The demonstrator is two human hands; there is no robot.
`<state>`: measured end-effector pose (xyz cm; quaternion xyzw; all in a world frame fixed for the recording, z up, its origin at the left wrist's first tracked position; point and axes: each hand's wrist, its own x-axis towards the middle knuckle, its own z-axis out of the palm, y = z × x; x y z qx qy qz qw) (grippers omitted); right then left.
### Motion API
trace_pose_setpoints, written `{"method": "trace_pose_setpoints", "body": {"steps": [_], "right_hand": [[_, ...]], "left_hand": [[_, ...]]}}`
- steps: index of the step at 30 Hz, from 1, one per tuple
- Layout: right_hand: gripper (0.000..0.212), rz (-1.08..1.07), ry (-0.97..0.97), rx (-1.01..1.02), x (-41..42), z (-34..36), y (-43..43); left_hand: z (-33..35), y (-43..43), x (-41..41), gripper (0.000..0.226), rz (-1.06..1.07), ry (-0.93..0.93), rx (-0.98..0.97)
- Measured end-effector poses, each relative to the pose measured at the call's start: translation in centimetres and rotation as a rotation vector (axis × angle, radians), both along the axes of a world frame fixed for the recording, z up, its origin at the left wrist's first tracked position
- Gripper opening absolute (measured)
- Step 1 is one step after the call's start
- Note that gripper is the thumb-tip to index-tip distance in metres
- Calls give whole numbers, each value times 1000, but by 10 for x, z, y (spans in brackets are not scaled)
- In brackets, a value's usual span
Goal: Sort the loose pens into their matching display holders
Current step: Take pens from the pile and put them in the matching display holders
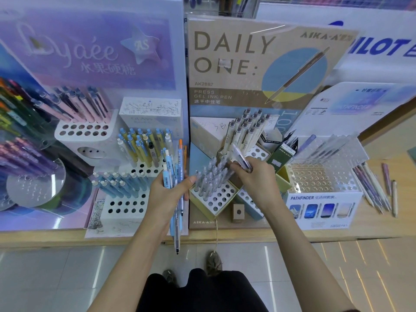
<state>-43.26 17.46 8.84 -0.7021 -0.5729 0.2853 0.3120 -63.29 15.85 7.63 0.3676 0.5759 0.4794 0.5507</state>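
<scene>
Pens [176, 176] are bunching upright in the left hand [167, 194], fingers wrapped shut around several blue and orange ones, tips hanging down past the edge of the surface [247, 234]. Keeping them bundled this way is probably freeing the other hand to place them one at a time. The right hand [254, 179] is closing its fingertips on a single clear pen [240, 157], holding it slanted just above the grey pens [210, 176] standing in the holder [216, 199] in front of the "DAILY ONE" display card [258, 64]. That holder's front rows are showing open holes, so it is likely being lined up for a slot, though whether this pen matches the grey ones is hard to tell. Cream pens [246, 131] are standing in the block behind. More loose pens [373, 188] are lying on the surface well to the right, beside the clear rack [322, 176], waiting to be sorted.
</scene>
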Motion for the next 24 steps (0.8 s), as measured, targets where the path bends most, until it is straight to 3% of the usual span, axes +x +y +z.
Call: {"method": "trace_pose_setpoints", "body": {"steps": [3, 11, 16, 21, 24], "right_hand": [[37, 13, 50, -16, -2, 1, 0], [37, 45, 41, -60, -3, 4, 1], [7, 1, 181, -22, -4, 5, -1], [23, -6, 199, -43, -6, 7, 3], [11, -17, 385, -25, -5, 11, -4]], "left_hand": [[0, 1, 0, 15, 7, 3, -4], [1, 2, 1, 15, -3, 1, -13], [3, 0, 1, 17, -7, -7, -20], [5, -1, 2, 16, -15, -7, -13], [6, -3, 2, 15, -27, -4, -4]]}}
